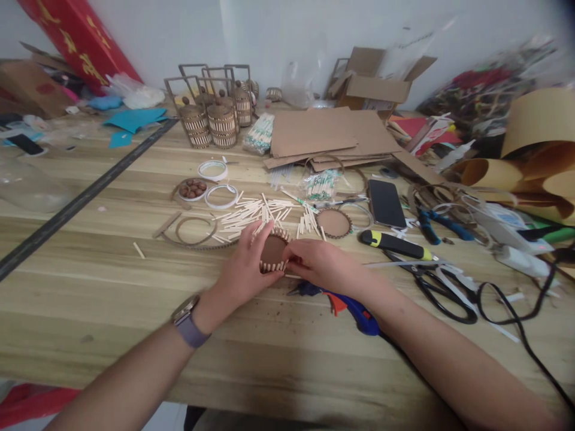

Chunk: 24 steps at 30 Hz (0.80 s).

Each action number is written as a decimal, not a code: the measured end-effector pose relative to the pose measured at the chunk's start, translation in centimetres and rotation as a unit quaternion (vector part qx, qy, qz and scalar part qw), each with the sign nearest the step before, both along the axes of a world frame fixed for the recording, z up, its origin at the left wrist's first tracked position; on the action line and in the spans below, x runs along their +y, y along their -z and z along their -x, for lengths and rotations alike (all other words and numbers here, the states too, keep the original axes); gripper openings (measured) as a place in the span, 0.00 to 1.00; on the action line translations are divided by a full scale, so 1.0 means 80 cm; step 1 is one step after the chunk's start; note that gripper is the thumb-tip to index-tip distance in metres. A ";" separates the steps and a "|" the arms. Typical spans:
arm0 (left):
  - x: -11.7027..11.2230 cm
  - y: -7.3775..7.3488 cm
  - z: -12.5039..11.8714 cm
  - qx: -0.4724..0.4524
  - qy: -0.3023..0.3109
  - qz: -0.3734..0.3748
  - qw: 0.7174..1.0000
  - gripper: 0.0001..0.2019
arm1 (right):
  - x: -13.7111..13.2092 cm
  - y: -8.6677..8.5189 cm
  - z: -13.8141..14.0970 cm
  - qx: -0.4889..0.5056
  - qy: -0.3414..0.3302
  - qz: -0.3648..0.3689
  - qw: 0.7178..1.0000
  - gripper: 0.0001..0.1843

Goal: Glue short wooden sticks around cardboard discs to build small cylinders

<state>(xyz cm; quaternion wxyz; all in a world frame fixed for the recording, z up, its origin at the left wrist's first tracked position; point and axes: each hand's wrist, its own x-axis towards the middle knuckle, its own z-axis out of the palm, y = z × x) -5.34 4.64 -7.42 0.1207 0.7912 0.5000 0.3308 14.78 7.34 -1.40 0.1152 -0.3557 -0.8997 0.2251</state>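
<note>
My left hand [247, 257] curls around the left side of a small round cardboard basket [273, 251] with short pale sticks standing around its rim. At the right side of the same piece, my right hand [314, 260] has its fingertips pinched together; whether a stick is between them is hidden. Just behind lies a loose heap of short wooden sticks [256, 212]. A cardboard disc [334, 222] with a notched edge rests to the right of the heap. Below my right wrist, a blue glue gun [359, 314] with an orange trigger lies on the table.
Right of my hands are a yellow-black utility knife [395, 244], black scissors [442, 293], blue pliers [433, 224] and a phone [386, 203]. Finished lidded baskets [222, 126] stand at the back near cardboard sheets [314, 131]. A long dark metal bar [90, 194] crosses the left.
</note>
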 end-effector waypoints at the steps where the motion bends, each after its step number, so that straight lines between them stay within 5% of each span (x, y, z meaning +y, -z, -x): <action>1: 0.000 0.000 0.000 -0.001 0.000 0.001 1.000 0.46 | 0.000 0.000 0.000 -0.001 0.001 -0.001 1.000 0.05; 24: 0.000 -0.006 -0.004 0.003 -0.013 0.028 1.000 0.49 | -0.001 0.004 0.003 -0.030 -0.016 -0.004 0.999 0.07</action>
